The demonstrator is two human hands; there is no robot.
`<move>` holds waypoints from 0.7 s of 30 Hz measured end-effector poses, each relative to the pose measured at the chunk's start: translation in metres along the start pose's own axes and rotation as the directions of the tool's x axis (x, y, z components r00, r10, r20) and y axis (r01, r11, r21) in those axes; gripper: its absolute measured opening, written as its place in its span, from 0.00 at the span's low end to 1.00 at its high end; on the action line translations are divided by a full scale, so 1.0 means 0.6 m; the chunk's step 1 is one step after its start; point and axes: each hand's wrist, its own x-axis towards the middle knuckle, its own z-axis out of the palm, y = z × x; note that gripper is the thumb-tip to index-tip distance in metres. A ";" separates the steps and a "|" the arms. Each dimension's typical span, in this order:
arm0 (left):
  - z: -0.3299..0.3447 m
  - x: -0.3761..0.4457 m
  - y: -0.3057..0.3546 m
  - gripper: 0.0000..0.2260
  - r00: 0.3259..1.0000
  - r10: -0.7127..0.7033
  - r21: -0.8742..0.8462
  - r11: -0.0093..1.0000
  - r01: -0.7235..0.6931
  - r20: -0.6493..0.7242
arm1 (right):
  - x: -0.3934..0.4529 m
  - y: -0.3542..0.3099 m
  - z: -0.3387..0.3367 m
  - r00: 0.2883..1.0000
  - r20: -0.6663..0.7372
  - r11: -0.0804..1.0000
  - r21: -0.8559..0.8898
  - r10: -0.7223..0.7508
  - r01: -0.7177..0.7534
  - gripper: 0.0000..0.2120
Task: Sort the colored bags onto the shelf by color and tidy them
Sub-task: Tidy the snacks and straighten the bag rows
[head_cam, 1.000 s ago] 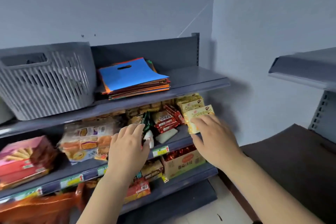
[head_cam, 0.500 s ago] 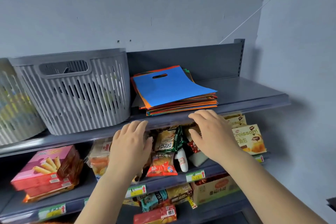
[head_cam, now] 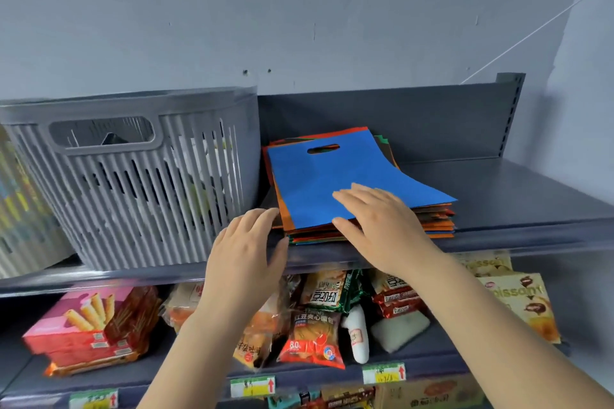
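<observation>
— Blue was the colour seen on the top bag [head_cam: 345, 183] of the stack of colored bags [head_cam: 428, 226], which was set on the grey top shelf [head_cam: 518, 189] at the centre of the frame, just right of the grey slatted basket [head_cam: 133, 183]. Orange, red and green edges were seen beneath it.

— How were the hands held?

— The right hand [head_cam: 382, 226] was laid on the near part of the blue bag, fingers straight and slightly spread, the thumb set against the front edge of the stack. Nothing was pinched. The left hand [head_cam: 246, 252] was held flat and relaxed at the stack's lower left corner, fingertips near the shelf lip; contact with the bags could not be told.

— And below?

— Snack packets [head_cam: 315, 332] and a pink wafer-roll box [head_cam: 89, 322] were crowded on the lower shelf, with price tags [head_cam: 383, 372] fixed along its front edge.
</observation>
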 end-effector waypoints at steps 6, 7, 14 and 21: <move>0.005 0.018 0.010 0.19 0.996 -0.083 -0.067 0.994 0.084 0.020 | 0.024 0.033 0.007 0.990 0.140 1.000 -0.002 -0.004 0.005 0.27; 0.006 0.020 0.012 0.19 0.995 -0.100 -0.081 0.992 0.101 0.021 | 0.024 0.039 0.008 0.993 0.117 1.000 0.029 0.003 -0.007 0.26; 0.009 0.038 0.031 0.19 0.987 -0.141 -0.200 0.967 0.155 0.082 | 0.026 0.080 0.008 0.989 -0.018 0.955 0.263 0.146 -0.136 0.20; 0.022 0.055 0.039 0.21 0.986 -0.059 -0.142 0.986 0.082 0.157 | 0.021 0.102 -0.001 0.973 -0.088 0.971 0.126 0.213 -0.201 0.20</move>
